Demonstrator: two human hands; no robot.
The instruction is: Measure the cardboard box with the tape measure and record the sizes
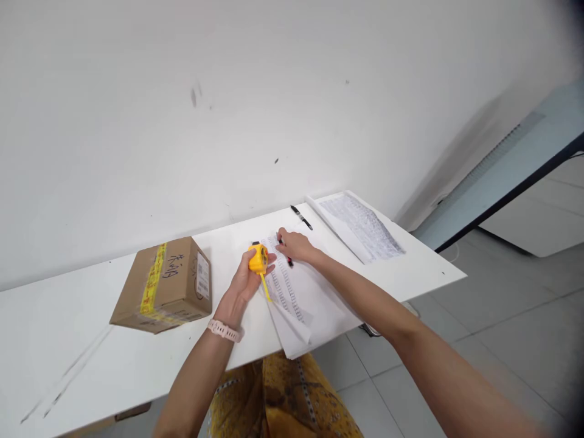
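Note:
My left hand (245, 281) is closed around a yellow tape measure (258, 258), held just above the table with a short yellow strap or blade hanging down from it. My right hand (295, 244) grips a red and black pen (287, 255), its tip on printed sheets of paper (296, 298) that lie in front of me and overhang the table's near edge. A pink watch band circles my left wrist.
A taped cardboard box (165, 285) with a label and handwriting sits left on the white table (82, 359). A black pen (302, 217) and another stack of printed sheets (360, 226) lie at the far right. A white wall stands right behind; tiled floor lies to the right.

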